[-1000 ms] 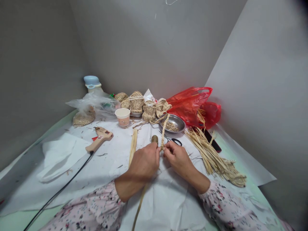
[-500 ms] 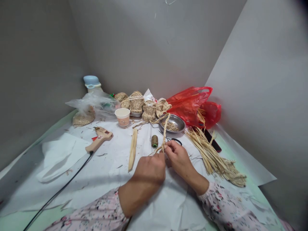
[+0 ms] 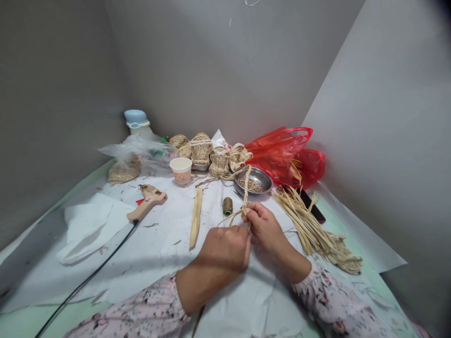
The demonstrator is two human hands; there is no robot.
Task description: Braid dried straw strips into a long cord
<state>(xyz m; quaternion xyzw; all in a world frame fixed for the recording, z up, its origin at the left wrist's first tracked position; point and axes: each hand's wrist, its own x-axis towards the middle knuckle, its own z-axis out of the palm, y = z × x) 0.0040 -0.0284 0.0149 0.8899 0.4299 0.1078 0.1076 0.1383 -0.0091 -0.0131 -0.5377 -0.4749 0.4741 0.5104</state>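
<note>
A plaited straw braid [image 3: 245, 190] rises from my hands to the woven straw slippers [image 3: 220, 162] at the back of the table. My left hand [image 3: 225, 249] is closed around the lower braid, with loose straw ends fanning out to its left. My right hand [image 3: 266, 230] pinches the braid just above it. Close to my hands stand a small spool of thread [image 3: 227, 205] and a flat straw strip [image 3: 196, 218]. Just beyond my right hand, scissors [image 3: 238, 194] lie mostly hidden under the rim of a steel bowl [image 3: 255, 180].
A hot glue gun [image 3: 148, 202] and its black cable [image 3: 95, 272] lie left on white paper [image 3: 105, 230]. A straw bundle [image 3: 310, 230] lies right, before a red plastic bag [image 3: 278, 152]. Behind stand a paper cup [image 3: 181, 170], clear plastic bag [image 3: 141, 152] and lidded bottle [image 3: 136, 121]. Grey walls enclose the back and sides.
Both hands have shifted right, and the spool, once partly behind my left hand, now stands fully apart from it. The loose straw ends now show left of the braid.
</note>
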